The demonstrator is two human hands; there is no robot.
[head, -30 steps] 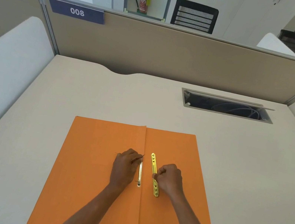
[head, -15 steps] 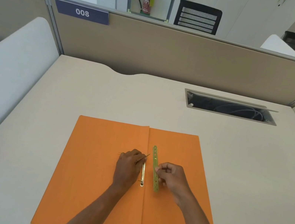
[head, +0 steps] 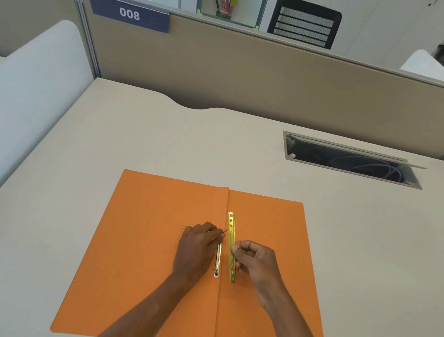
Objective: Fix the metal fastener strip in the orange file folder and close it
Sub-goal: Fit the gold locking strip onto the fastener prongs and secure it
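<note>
The orange file folder [head: 141,257] lies open flat on the desk, its fold running down the middle. A gold perforated fastener strip [head: 231,237] lies lengthwise just right of the fold, and my right hand [head: 254,265] pinches its lower half. My left hand [head: 197,248] rests on the left flap beside the fold, fingers curled onto a thin gold prong piece [head: 218,259] that sits in the folder's punch hole. A thin dark prong tip sticks out past its fingertips.
The beige desk [head: 131,138] is bounded by a partition wall [head: 259,77] at the back and padded dividers left and right. An open cable tray [head: 351,160] is sunk into the desk at the back right.
My right hand has slid the perforated strip up and a little closer to the fold. My left hand has stayed on the prong piece.
</note>
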